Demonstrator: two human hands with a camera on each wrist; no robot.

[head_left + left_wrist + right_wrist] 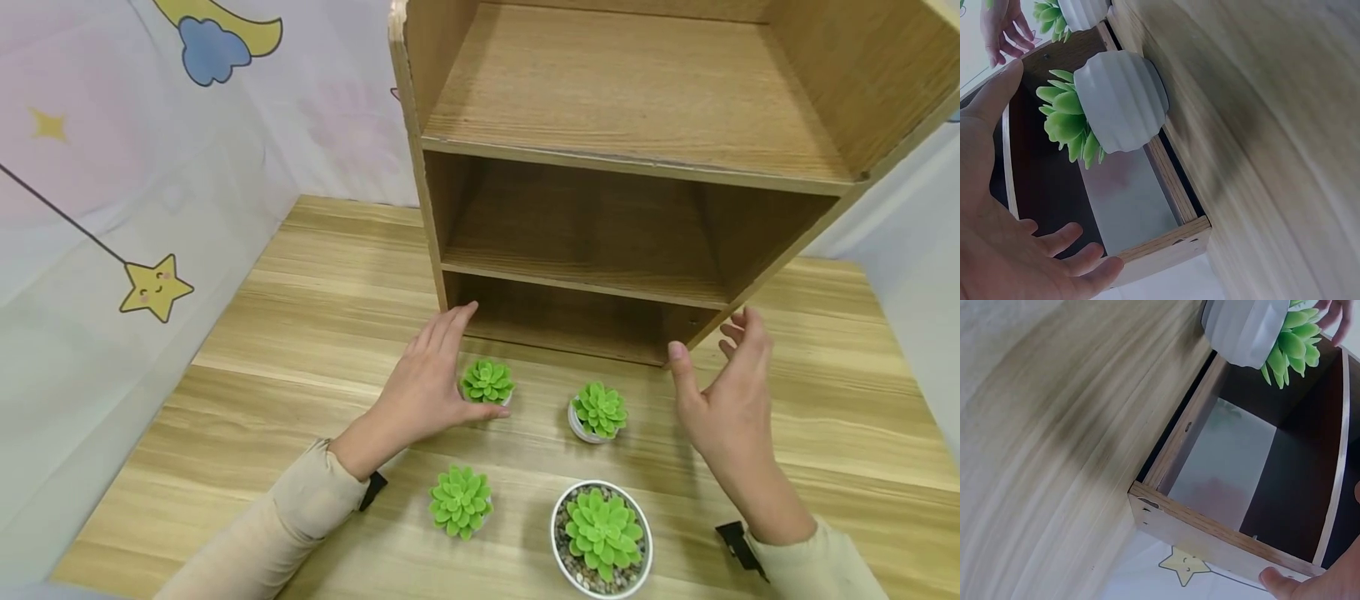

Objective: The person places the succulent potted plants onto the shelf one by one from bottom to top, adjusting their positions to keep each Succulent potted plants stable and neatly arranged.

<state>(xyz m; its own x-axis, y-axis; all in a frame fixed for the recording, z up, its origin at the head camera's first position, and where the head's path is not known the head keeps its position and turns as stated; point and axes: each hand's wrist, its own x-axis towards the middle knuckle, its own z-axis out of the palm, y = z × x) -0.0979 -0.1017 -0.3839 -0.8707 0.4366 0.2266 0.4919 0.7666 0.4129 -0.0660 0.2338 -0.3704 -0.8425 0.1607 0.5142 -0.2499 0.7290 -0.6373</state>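
Observation:
My left hand (420,392) is spread beside a small potted succulent (487,381), thumb in front of the pot and fingers reaching toward the shelf's lower left. In the left wrist view, the succulent's ribbed white pot (1121,100) stands on the table, apart from the spread fingers (1063,240). Beside the lower right side of a wooden shelf unit (637,92) is my right hand (731,408), thumb up and fingers loosely bent, holding nothing. Its thumb (1279,584) overlaps the shelf's side in the right wrist view. Another small succulent (600,410) sits between the hands.
Nearer me are a third small succulent (461,502) and a larger one in a round white pot (557,542) with pebbles. The shelf unit has stacked compartments and stands on the wood-grain table (300,333). A printed cloth (330,108) hangs behind and at the sides.

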